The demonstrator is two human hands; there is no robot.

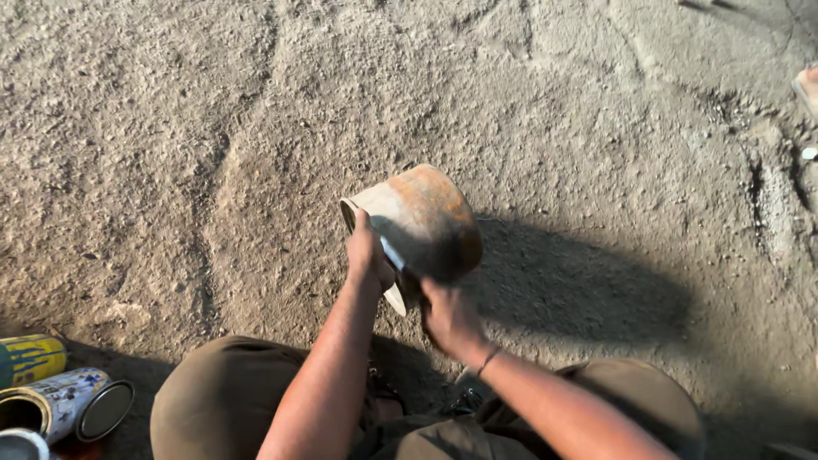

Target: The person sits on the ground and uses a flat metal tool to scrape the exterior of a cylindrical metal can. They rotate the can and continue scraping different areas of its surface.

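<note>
I hold a rusty, dented metal tin (422, 217) tilted on its side above the sandy ground, its open mouth facing me. My left hand (368, 255) grips the rim of the tin at its left edge. My right hand (447, 317) is closed just below the tin and holds a thin blade-like tool (394, 254) whose light tip reaches into the tin's mouth. Both forearms come up from my bent knees in olive trousers at the bottom of the view.
Bare, rough sandy ground (213, 128) fills the view. At the bottom left lie paint cans: a yellow one (32, 356), a white printed one (55, 400) with a round lid (105, 411) beside it. Someone's foot (808, 85) shows at the right edge.
</note>
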